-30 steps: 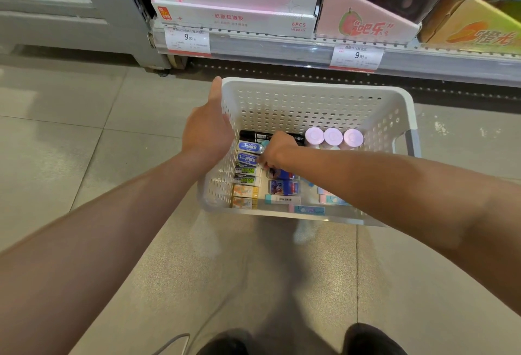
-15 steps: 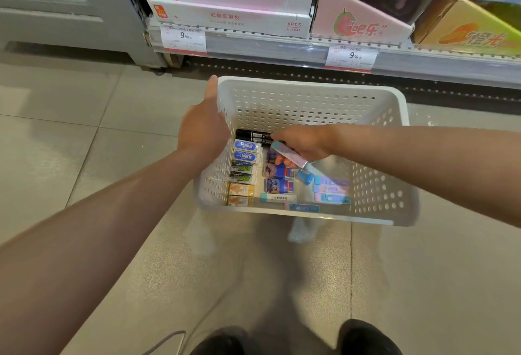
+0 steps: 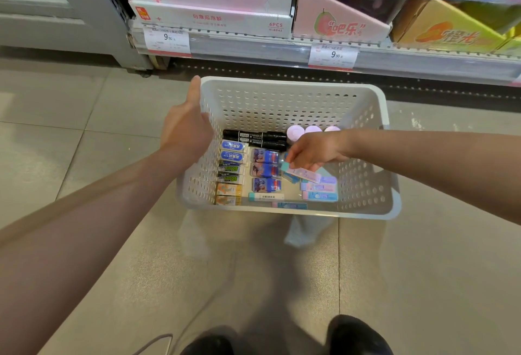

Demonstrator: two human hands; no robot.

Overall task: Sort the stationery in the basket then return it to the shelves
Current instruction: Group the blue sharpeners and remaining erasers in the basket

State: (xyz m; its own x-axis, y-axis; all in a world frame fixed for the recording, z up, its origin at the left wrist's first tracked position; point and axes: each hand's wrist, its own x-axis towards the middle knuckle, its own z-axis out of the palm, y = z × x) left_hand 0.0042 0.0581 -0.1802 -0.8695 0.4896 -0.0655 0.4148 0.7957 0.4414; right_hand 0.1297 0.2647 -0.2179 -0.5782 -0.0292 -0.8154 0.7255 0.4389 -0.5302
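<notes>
Sorting mostly done: erasers (image 3: pixel 231 168) rowed beside left hand (image 3: pixel 186 132), which grips basket (image 3: pixel 366 208) wall. Right hand (image 3: pixel 315 151) pinches pastel eraser (image 3: pixel 304 174) above its stack. Shelving not started.

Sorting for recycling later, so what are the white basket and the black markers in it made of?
White basket: looks like moulded plastic, matt, with regular punched holes and a rolled rim. Black markers: probably plastic barrels, slightly glossy, with printed labels; too small to be sure.
</notes>
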